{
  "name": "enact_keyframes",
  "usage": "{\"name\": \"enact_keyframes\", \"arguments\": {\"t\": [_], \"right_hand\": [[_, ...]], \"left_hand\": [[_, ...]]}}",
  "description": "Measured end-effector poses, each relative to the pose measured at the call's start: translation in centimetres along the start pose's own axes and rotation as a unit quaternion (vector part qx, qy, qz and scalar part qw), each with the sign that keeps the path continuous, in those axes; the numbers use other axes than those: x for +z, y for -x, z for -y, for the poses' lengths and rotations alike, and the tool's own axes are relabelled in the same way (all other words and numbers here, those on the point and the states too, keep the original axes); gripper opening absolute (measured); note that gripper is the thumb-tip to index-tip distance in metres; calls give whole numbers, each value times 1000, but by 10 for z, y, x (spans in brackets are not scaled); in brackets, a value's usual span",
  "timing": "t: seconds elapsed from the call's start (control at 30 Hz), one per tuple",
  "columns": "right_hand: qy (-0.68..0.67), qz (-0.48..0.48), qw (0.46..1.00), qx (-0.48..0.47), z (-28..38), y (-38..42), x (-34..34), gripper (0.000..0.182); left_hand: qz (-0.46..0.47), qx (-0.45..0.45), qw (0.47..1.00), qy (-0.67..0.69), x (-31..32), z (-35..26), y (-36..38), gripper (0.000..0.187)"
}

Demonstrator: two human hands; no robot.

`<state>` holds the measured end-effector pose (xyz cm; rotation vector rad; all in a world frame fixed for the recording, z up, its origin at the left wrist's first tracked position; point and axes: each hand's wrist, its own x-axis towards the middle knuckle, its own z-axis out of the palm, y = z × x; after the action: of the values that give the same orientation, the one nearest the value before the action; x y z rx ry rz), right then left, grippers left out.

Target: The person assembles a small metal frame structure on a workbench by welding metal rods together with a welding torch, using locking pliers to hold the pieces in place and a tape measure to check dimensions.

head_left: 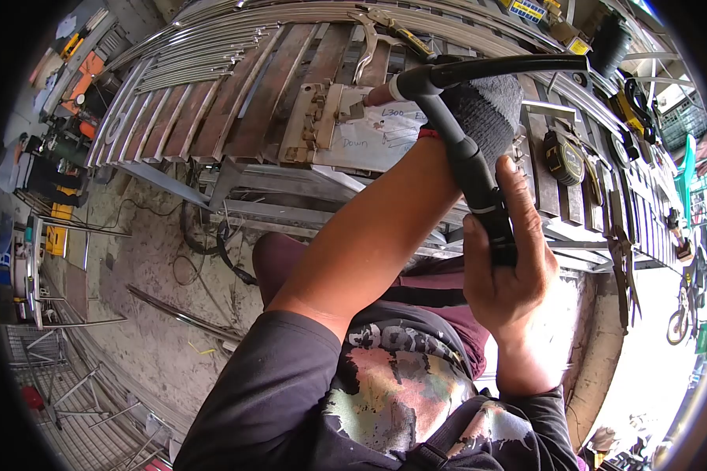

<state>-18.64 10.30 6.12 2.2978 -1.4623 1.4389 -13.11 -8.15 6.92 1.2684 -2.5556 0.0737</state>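
My right hand point(512, 271), bare, grips the handle of a black TIG welding torch point(465, 149). The torch slants up and left; its pinkish cup point(380, 95) points left over a metal plate point(369, 149) with handwriting such as "L300" and "Down". My left arm reaches across beneath the torch. On my left hand point(491, 114) is a grey knit glove, behind the torch head and its long back cap; its fingers are hidden. Small metal brackets point(316, 118) sit at the plate's left side. Locking pliers point(369, 43) lie just beyond it.
The plate lies on a slatted metal bench point(247, 94). Thin metal rods point(200, 63) lie at its back left. At right are a tape measure point(563, 157) and hanging pliers point(620, 275). Cables point(224, 243) and metal bars point(181, 314) are on the floor at left.
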Motion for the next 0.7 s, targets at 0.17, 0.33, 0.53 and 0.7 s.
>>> {"name": "enact_keyframes", "arguments": {"t": [0.17,0.33,0.53,0.7], "right_hand": [[20,52,998,27,4,1,-7,63],[-2,15,1000,26,0,5,0,59],[-5,35,999,23,-1,6,-2,59],[8,4,1000,-11,-2,1,0,67]], "left_hand": [[-110,-118,772,-615,57,-2,-10,38],[13,-20,993,-115,-12,1,2,38],[-123,12,991,56,37,3,-10,34],[-94,5,996,-5,20,1,2,33]]}}
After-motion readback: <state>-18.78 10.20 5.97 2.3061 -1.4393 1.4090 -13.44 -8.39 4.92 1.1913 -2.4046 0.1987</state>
